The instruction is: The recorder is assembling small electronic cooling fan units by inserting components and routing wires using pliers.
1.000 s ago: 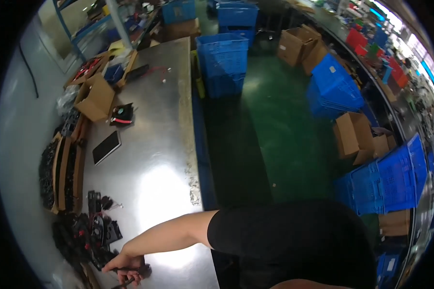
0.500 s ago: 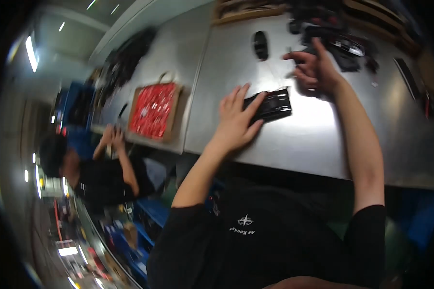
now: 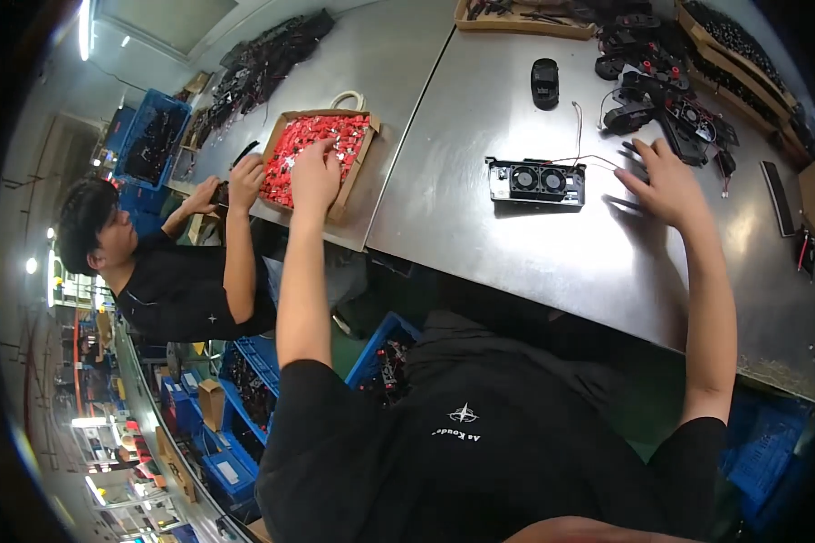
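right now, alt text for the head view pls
Seen from above, a person's left hand reaches into a cardboard box of small red parts while the right hand rests flat on a steel table beside a black dual-fan module. A co-worker works at left.

A long steel tabletop [image 3: 480,217] with 1 seam across it fills the upper view. Below its near edge stand blue crates [image 3: 244,398] on a green floor. Left of it, a ceiling strip light [image 3: 84,18] glows.

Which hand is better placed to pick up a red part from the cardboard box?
Left hand: it already rests in the cardboard box on the red parts. The right hand lies far away.
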A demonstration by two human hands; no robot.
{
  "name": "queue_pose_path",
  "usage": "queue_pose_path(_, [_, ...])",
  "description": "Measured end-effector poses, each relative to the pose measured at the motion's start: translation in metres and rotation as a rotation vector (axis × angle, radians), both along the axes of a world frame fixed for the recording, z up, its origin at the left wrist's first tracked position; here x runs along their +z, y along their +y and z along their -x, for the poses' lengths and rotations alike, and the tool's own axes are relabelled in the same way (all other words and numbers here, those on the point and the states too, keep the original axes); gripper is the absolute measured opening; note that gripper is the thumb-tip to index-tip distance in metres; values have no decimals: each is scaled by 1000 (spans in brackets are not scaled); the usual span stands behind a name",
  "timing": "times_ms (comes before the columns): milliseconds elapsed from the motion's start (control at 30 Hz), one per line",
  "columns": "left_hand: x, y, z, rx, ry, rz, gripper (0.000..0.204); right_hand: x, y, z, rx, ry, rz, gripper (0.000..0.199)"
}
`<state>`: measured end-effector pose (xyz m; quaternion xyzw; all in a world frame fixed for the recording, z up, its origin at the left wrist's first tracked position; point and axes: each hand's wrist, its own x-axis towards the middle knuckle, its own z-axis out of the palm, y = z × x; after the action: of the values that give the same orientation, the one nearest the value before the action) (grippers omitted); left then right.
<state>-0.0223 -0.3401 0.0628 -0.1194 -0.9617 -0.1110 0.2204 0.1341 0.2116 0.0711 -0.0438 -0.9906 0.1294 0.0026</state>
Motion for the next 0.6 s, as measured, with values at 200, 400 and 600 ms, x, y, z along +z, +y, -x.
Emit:
queue_pose_path(200, [-9,21,67,-213,-43,-59,34,-22,7,-28,-45,151,-151,73])
queue_pose_path(400, [-1,44,67,-132,-154,-28,25,-30,-7,-37,-6,369,-155,67])
queue_pose_path(600, [21,87,41,-216,157,-508,20,2,-72,-14,347,540,144,58])
